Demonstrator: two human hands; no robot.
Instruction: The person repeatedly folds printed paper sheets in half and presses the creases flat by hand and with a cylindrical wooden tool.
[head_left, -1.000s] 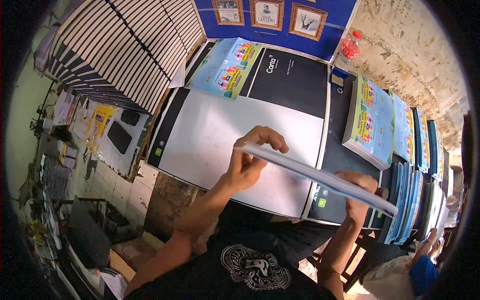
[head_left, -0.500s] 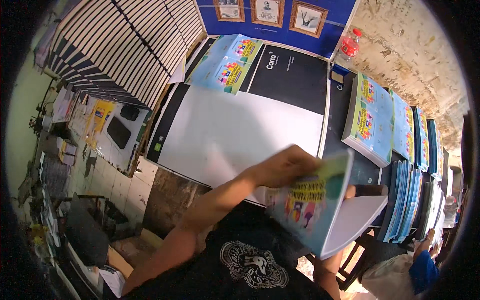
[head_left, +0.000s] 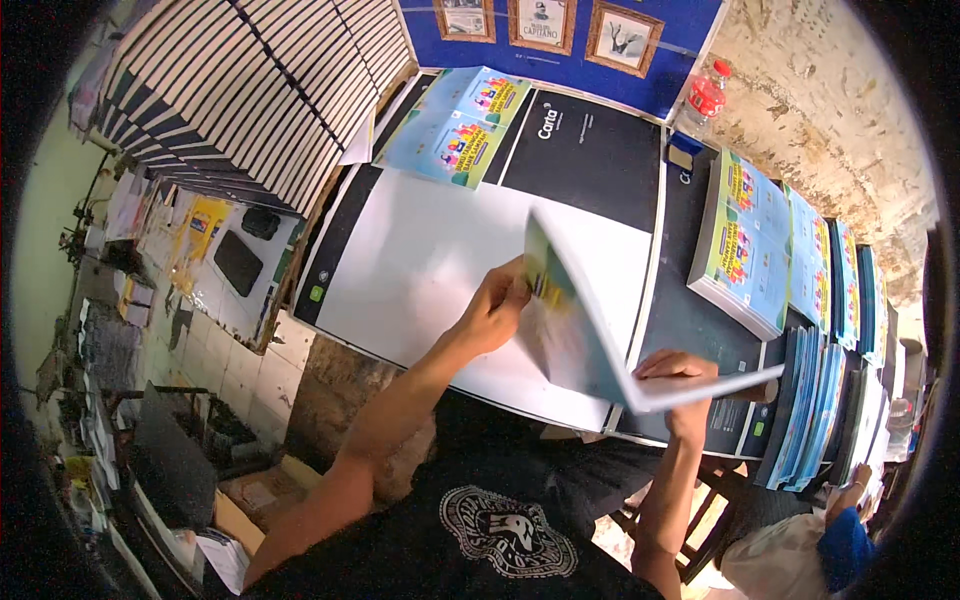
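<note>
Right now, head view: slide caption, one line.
Left hand and right hand hold a bent printed booklet partly over a white sheet, blue printed stacks at right.

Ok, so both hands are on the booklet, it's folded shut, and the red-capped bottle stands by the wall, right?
Not quite: the booklet isn't shut. The head view shows it bent open in a V, with the left hand and right hand on it. The rest holds.
</note>
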